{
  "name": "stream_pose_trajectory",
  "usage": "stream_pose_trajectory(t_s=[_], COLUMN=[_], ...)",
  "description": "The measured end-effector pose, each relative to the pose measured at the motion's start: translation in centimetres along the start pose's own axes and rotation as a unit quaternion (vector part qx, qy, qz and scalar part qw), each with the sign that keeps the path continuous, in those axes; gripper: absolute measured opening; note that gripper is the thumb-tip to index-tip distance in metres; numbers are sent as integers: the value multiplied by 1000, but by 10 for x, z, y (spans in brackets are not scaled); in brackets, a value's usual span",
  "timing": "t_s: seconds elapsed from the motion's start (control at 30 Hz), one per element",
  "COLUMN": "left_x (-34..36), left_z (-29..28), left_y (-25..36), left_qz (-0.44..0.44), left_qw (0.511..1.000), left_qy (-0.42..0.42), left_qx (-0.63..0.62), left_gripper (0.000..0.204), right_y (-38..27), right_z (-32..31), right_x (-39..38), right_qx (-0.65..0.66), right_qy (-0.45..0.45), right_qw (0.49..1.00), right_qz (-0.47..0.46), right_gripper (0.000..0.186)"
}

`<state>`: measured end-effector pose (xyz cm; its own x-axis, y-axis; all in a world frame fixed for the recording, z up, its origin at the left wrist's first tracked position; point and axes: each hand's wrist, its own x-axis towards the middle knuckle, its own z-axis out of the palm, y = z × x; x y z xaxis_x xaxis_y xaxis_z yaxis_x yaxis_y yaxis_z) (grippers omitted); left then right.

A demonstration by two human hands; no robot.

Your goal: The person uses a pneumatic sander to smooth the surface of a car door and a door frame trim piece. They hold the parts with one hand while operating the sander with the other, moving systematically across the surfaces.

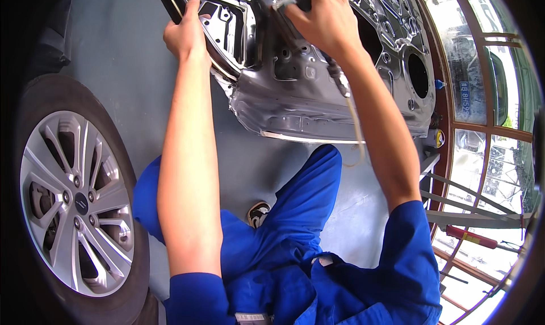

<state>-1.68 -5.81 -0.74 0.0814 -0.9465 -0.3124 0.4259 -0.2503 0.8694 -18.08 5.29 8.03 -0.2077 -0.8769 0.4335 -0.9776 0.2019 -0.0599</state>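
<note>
A bare grey metal car door (267,98), with many holes and pressed shapes, stands in front of me. My left hand (190,32) is closed round the dark curved window frame (218,61) at the door's left side, thumb along its edge. In my right hand (326,21) is a dark hand-held air tool (282,13), held against or just over the door's inner panel; motion blurs it and my fingers partly hide it. A metal fitting (339,78) with a pale thin hose (359,120) hangs beside my right forearm.
A car wheel (79,200) with silver spokes stands close on my left. At the right are a brown-framed window (482,126), grey metal bars (474,218), a red-handled tool (471,237) and a small can (435,138). My legs in blue trousers are under the door's lower edge.
</note>
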Motion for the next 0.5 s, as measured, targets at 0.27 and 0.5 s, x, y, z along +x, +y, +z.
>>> stream_pose_trajectory(t_s=[0.27,0.5], left_x=[11,11], left_z=[-12,-1], left_y=[5,-4], left_qz=[6,29], left_qw=[1000,999], left_qy=[24,13], left_qx=[3,22], left_gripper=[43,29], right_y=[-51,34], right_z=[-20,41], right_x=[-11,96], right_qx=[53,-6], right_qy=[-133,-150], right_qw=[987,989], right_qz=[-75,17], right_gripper=[31,45])
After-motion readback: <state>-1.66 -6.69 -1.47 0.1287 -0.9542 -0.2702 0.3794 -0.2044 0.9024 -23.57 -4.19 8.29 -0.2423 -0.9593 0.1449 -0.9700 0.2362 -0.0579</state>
